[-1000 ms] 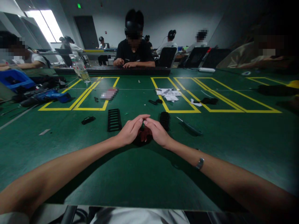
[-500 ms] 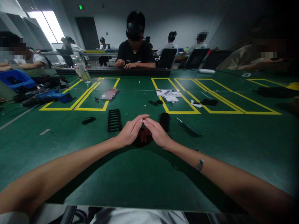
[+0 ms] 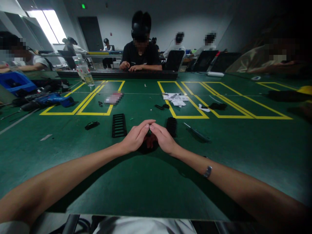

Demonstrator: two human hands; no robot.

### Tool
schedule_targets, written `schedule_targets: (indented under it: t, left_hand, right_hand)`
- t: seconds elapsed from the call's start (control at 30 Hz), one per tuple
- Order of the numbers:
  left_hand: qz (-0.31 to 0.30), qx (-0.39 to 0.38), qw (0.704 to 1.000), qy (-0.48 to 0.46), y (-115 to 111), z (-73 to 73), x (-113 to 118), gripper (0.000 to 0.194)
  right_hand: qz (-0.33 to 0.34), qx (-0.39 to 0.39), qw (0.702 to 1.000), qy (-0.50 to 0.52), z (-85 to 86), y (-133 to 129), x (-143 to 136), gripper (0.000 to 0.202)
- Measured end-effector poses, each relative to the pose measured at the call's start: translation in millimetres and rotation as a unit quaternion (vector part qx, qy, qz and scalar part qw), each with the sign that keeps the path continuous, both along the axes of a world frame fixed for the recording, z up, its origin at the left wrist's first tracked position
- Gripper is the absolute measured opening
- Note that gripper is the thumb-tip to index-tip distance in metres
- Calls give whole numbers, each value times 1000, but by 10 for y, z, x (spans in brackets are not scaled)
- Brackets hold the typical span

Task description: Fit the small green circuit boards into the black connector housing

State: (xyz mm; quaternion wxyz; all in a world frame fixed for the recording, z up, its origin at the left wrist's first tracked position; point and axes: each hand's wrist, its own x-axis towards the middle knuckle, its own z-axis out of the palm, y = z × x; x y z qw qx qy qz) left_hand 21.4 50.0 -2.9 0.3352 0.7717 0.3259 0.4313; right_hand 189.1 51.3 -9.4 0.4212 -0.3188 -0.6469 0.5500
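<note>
My left hand (image 3: 136,135) and my right hand (image 3: 162,135) meet at the fingertips over the green table (image 3: 136,191), forming a peak. Both thumbs point forward and almost touch. The visible fingers are stretched out, and I see nothing held in either hand. The space under the palms is dark and reddish, so the lower fingers are hard to make out. Just left of my left hand lies a black slotted rack (image 3: 119,125). Beside my right hand is a second black slotted part (image 3: 171,126), with a screwdriver (image 3: 197,132) farther right.
A small black part (image 3: 92,125) lies at left, near a blue power tool (image 3: 57,99) and a blue bin (image 3: 18,83). Crumpled white paper (image 3: 176,98) sits ahead, among yellow tape outlines. Bottles (image 3: 85,73) stand farther back. A person (image 3: 141,53) sits opposite.
</note>
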Motion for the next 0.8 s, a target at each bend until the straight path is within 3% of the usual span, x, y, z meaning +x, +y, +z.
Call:
schedule_targets:
  t: [0.8]
  left_hand:
    - [4,6,1000,13,7,-28,11,46]
  right_hand:
    - [11,6,1000,3,8,-9,12,25]
